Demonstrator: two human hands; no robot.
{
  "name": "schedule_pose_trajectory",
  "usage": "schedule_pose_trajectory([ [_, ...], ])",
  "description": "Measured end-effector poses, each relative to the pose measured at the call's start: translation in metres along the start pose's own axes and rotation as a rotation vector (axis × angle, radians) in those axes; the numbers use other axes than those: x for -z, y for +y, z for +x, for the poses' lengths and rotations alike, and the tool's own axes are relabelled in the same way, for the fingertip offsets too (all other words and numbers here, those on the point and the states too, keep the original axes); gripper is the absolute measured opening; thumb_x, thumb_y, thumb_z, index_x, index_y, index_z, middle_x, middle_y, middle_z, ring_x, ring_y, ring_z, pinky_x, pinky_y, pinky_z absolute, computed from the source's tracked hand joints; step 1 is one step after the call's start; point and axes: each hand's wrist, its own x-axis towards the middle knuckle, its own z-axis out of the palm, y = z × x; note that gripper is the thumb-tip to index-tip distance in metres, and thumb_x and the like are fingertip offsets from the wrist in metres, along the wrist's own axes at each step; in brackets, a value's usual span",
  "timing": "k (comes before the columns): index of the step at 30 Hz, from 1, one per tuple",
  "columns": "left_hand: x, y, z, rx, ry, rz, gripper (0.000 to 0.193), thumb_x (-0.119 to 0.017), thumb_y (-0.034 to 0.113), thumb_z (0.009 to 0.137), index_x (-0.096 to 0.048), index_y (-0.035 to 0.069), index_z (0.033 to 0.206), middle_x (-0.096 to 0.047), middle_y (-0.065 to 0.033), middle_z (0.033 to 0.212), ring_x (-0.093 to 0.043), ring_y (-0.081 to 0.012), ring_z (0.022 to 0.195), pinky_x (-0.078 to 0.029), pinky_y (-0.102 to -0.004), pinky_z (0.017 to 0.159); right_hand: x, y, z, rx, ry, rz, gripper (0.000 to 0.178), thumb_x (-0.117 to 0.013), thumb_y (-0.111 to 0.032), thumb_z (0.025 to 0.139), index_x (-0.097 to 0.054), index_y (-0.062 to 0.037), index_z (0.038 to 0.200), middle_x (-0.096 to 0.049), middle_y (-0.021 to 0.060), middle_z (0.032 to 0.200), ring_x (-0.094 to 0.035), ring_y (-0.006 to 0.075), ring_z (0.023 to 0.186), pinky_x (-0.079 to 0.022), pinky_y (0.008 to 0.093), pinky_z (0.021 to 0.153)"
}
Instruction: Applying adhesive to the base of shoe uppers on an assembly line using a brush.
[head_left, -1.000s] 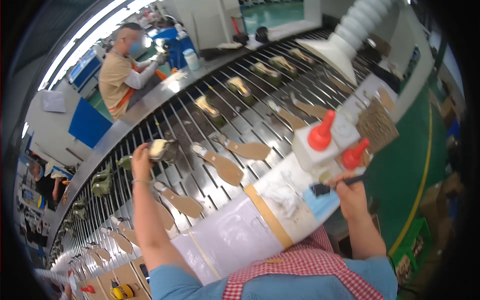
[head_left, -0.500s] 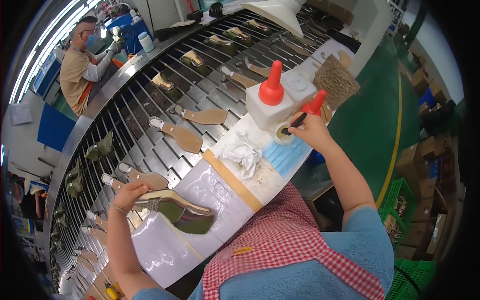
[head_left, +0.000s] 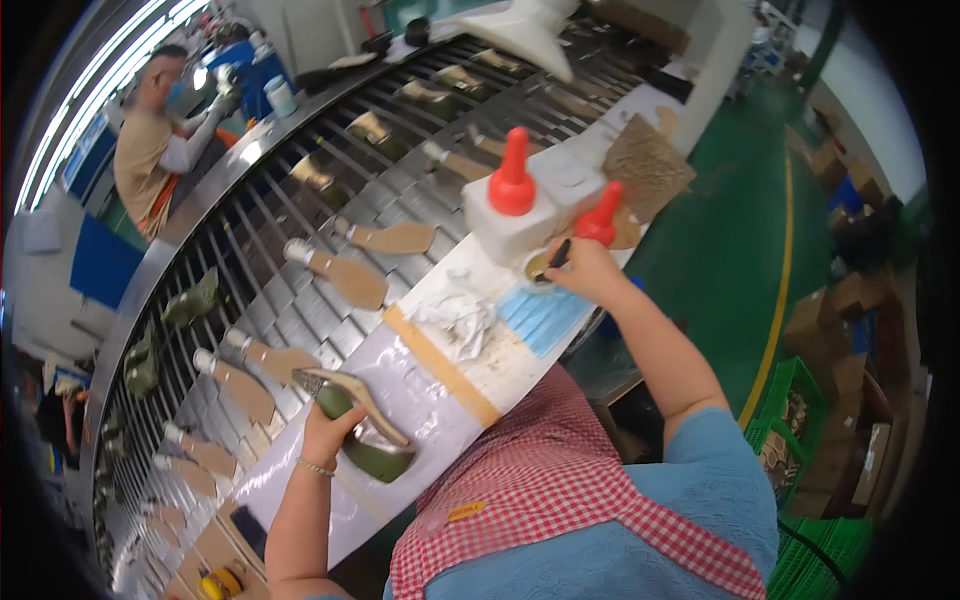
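head view: the left hand [head_left: 330,432] is closed around an olive-green high-heeled shoe [head_left: 365,440], holding it sole-up just over the near edge of the pale desk [head_left: 420,385], the thin heel pointing away toward the conveyor. a thin bracelet sits on that wrist. the right hand [head_left: 585,270] is curled around a small dark brush [head_left: 556,255], its tip in a small round pot [head_left: 538,267] at the far end of the desk. just beside the pot stands a white bottle with a red cone cap [head_left: 512,205], and a second red cone cap [head_left: 600,218] rises right behind the hand. between the two hands lie a crumpled white rag [head_left: 455,320] and a blue face mask [head_left: 540,315], the mask close under the right wrist. beyond the desk a slatted metal conveyor [head_left: 300,190] carries tan shoe soles [head_left: 340,275] in rows. another person in a tan shirt [head_left: 150,150] sits on its far side.
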Motion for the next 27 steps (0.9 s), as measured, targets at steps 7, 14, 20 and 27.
schedule_pose_trajectory([
  [7, -0.014, 0.031, -0.034, -0.193, -0.055, -0.385, 0.040, -0.068, 0.007, 0.073, -0.057, -0.001, 0.110, -0.063, -0.0063, 0.100, -0.060, -0.0176, 0.092, -0.047, -0.0299, 0.083, -0.001, 0.005, -0.007, -0.118, 0.000, 0.508, 0.016, -0.073, -0.009, 0.070, -0.064, -0.0030, 0.082, -0.063, 0.0061, 0.077, -0.062, 0.0171, 0.076, -0.048, 0.0300, 0.070],
  [14, -0.067, -0.015, -0.023, -0.679, 0.517, -0.010, 0.067, -0.081, 0.014, 0.070, -0.047, -0.001, 0.125, -0.053, -0.0098, 0.122, -0.050, -0.0202, 0.113, -0.038, -0.0341, 0.100, 0.000, 0.022, -0.020, -0.485, 0.116, 1.126, 0.021, -0.072, -0.015, 0.076, -0.062, -0.0092, 0.094, -0.062, 0.0013, 0.087, -0.061, 0.0133, 0.082, -0.047, 0.0251, 0.069],
  [20, -0.075, 0.011, -0.054, -0.915, 0.192, -0.116, 0.084, -0.079, 0.023, 0.070, -0.032, 0.003, 0.137, -0.042, -0.0124, 0.136, -0.041, -0.0239, 0.126, -0.028, -0.0362, 0.109, -0.021, 0.036, -0.016, -0.733, 0.129, 1.272, 0.028, -0.072, -0.031, 0.080, -0.059, -0.0086, 0.090, -0.061, 0.0002, 0.080, -0.061, 0.0128, 0.076, -0.047, 0.0244, 0.065],
  [27, -0.105, -0.008, -0.075, -0.752, 0.422, 0.347, 0.088, -0.082, 0.019, 0.067, -0.030, 0.005, 0.137, -0.043, -0.0110, 0.132, -0.042, -0.0244, 0.124, -0.036, -0.0356, 0.104, -0.032, 0.068, -0.026, -0.726, 0.101, 1.771, 0.024, -0.069, -0.032, 0.084, -0.061, -0.0090, 0.083, -0.064, 0.0044, 0.072, -0.065, 0.0179, 0.072, -0.053, 0.0257, 0.062],
])
